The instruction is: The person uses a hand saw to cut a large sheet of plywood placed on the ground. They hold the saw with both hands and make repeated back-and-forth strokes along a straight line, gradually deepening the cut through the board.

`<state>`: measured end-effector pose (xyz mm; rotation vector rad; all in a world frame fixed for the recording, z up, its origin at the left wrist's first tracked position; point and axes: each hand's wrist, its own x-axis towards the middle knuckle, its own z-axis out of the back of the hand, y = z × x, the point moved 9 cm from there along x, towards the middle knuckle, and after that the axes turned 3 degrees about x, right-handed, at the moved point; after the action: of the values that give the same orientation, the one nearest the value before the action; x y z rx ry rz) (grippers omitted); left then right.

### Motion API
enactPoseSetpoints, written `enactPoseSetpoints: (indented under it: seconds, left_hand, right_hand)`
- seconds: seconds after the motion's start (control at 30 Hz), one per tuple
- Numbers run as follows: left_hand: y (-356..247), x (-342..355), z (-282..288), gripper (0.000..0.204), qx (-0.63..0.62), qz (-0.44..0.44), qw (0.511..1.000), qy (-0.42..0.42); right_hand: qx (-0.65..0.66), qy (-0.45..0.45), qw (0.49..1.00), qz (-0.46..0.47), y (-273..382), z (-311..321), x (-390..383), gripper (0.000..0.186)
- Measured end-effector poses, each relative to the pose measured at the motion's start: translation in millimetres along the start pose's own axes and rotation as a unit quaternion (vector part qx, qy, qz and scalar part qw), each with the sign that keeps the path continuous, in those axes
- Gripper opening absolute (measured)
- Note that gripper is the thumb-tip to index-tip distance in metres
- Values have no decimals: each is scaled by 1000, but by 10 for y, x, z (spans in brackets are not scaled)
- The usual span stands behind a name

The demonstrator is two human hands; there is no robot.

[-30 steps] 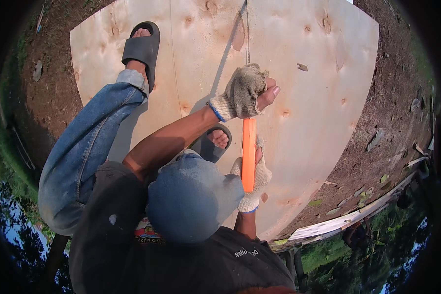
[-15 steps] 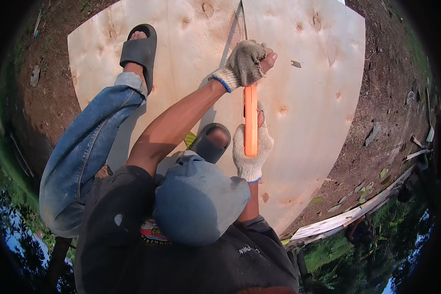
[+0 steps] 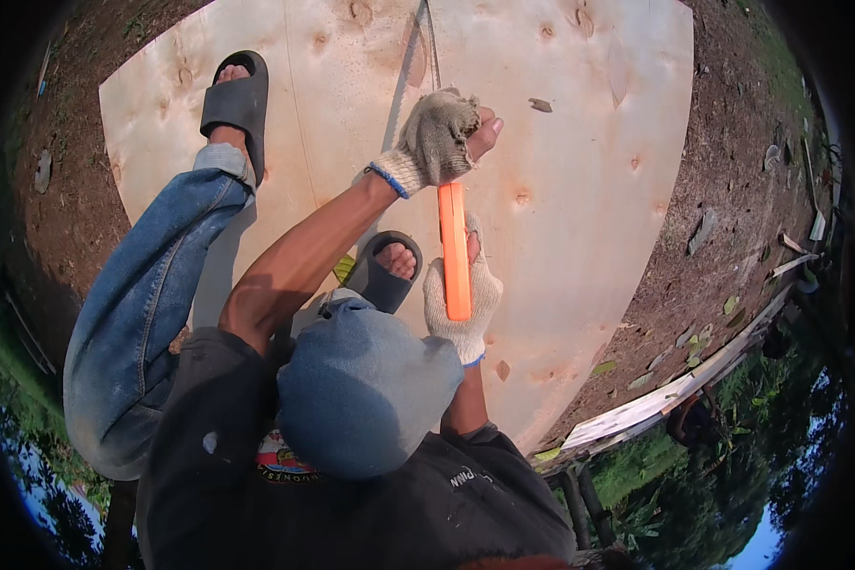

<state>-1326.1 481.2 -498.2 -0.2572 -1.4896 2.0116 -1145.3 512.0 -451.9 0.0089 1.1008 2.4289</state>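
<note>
Head camera, in daylight: what lies under the hands?

Pale wood board, spotted with brown knots and marked by a thin dark line toward its left. Around it spreads brown soil strewn with leaves; greenery and patches of blue sky fill the lower corners. Two black sandals and a leg in blue jeans stand at the left, and a small brown leaf lies on the board beyond the hands.

Any brands or lettering?

Pale lettering runs across the chest of the dark shirt, with a brightly coloured print and more letters to its left. The saw's handle shows plain orange.

And the saw, relative to the fingers?

The saw points away from the wearer, orange handle nearest, a narrow dark blade leading out beyond the gloves. The left hand, in a frayed grey glove with a bare thumb, closes over the saw at the front of the handle. The right hand, in a paler glove, grips the handle near its rear end, fingers partly hidden behind it. Whether the blade is sunk in the board, one cannot tell.
</note>
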Motion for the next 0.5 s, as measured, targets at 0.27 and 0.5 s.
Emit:
enactPoseSetpoints:
  seconds: [0.27,0.5]
  left_hand:
    - [282,355,49,45,40,56,997,15]
    - [-55,-283,84,40,25,-8,1000,-6]
  right_hand:
    - [74,0,997,-8,57,-77,224,65]
    - [35,47,998,33,-41,-31,-366,49]
